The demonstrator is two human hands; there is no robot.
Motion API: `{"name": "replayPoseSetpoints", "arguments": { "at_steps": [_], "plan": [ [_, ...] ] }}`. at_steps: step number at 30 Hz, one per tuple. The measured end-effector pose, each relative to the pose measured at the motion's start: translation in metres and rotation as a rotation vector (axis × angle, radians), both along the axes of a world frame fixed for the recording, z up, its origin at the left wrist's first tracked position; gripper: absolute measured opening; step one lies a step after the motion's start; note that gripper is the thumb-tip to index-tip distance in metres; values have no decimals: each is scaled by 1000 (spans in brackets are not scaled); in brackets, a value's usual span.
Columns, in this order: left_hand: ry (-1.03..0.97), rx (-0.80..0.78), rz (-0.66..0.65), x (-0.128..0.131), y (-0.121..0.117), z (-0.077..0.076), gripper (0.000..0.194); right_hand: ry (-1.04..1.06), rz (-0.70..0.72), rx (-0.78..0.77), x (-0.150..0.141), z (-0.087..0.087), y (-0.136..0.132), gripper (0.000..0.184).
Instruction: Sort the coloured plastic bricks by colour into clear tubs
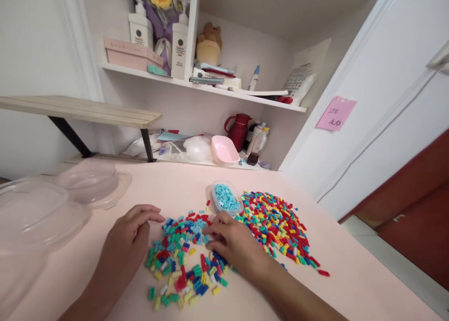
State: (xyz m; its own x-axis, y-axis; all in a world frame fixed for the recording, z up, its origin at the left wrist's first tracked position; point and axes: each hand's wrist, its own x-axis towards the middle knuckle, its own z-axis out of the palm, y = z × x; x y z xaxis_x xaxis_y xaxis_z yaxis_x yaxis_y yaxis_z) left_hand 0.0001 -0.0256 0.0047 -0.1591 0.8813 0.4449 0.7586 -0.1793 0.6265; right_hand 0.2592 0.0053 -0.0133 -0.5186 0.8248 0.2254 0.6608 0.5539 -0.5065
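Note:
Small toy building bricks (191,265) in many colours lie loosely spread on the pink tabletop. At their left edge is my left hand (128,239), fingers stretched out over the table and nothing held. My right hand (233,241) reaches into the upper right of this spread. Its thumb and index finger are bent and apart, close to light blue bricks (199,226); the palm side is hidden. Just beyond its knuckles stands a clear plastic tub (213,200) filled with light blue bricks (226,197). To the right lies a larger, denser pile of mixed bricks (277,222).
Clear plastic containers (35,204) stand on the left. A wooden-topped stand (80,110) with black legs rises behind them. At the back are a pink bowl (225,150), a dark red jug (239,130) and bottles (258,141), below a white shelf (245,96).

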Motion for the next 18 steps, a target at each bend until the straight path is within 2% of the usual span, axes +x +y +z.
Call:
{"name": "replayPoseSetpoints", "arguments": {
  "at_steps": [9,13,18],
  "plan": [
    [-46,-11,13,-7,3,-7,33,25,37,3,1,5,-3,21],
    [-88,-5,31,-11,5,-8,31,102,-53,88,5,11,0,21],
    [-112,-1,43,-11,8,-10,30,268,-219,268,25,18,18,25]
  ]
}}
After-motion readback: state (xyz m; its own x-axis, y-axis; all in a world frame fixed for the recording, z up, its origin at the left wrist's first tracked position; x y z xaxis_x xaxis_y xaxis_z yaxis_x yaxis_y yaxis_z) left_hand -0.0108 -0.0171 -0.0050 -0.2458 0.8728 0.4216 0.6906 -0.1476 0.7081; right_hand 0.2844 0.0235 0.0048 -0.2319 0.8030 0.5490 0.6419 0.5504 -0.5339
